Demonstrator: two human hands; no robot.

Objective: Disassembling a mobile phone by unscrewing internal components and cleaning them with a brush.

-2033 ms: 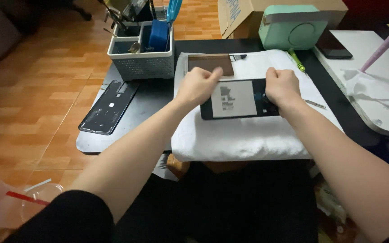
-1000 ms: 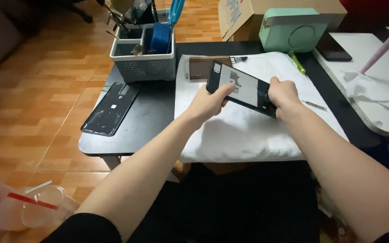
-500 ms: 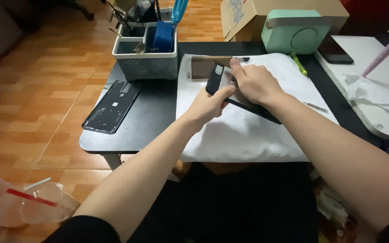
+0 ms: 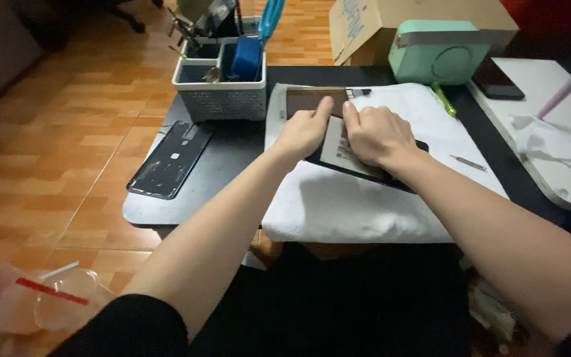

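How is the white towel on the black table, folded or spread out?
Spread out: the white towel lies flat across the black table, under both hands and the dark phone they hold.

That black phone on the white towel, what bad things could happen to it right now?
The black phone is gripped by both the left hand and the right hand, tilted over the white towel; hard pressing might crack it. The brown panel just behind could get bumped. The thin metal tool nearby might scratch something.

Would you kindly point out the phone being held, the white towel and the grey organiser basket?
phone (image 4: 336,147), head view, pale back panel between the hands.
white towel (image 4: 358,205), head view, bare front part.
grey organiser basket (image 4: 223,102), head view, front wall.
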